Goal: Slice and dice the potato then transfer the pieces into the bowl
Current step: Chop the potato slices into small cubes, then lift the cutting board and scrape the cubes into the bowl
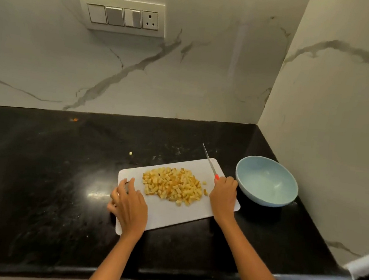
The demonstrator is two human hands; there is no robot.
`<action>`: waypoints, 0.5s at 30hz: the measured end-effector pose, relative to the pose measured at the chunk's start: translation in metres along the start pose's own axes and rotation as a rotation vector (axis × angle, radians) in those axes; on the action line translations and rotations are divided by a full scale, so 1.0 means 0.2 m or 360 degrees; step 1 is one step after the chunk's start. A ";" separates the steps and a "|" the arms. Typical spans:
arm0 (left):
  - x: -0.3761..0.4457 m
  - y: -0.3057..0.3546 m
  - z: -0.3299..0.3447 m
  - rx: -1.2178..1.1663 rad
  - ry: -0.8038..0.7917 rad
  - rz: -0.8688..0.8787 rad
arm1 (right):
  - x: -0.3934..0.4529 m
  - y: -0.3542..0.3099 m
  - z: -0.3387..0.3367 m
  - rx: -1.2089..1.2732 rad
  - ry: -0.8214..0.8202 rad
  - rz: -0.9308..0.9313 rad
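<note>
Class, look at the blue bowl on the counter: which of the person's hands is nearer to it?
The right hand. Gripping the knife, it sits just left of the blue bowl, close to its rim. The left hand rests on the cutting board's far end, beyond the diced potato.

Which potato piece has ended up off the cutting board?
The lone potato cube on the black countertop, left of and beyond the white cutting board. All other pieces sit in the diced potato pile on the board.
</note>
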State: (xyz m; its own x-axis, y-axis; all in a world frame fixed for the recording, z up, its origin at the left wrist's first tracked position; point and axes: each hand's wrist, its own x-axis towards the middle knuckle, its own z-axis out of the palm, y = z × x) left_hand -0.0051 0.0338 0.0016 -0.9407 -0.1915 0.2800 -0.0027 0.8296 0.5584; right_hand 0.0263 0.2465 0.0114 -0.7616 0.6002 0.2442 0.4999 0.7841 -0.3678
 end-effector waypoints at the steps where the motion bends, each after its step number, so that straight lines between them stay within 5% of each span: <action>1: -0.01 0.00 0.00 0.0057 -0.0031 0.0052 | -0.01 0.00 -0.01 -0.0029 -0.0045 0.0024; 15: 0.22 -0.14 -0.03 0.0321 -0.0220 0.0245 | -0.08 -0.05 -0.10 -0.0093 -0.0340 0.0118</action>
State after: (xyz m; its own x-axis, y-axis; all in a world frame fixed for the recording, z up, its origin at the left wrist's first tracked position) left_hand -0.0437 -0.0005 0.0027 -0.9726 0.0069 0.2324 0.0896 0.9335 0.3473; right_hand 0.0419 0.2316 0.0295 -0.7889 0.6142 0.0209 0.5760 0.7508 -0.3233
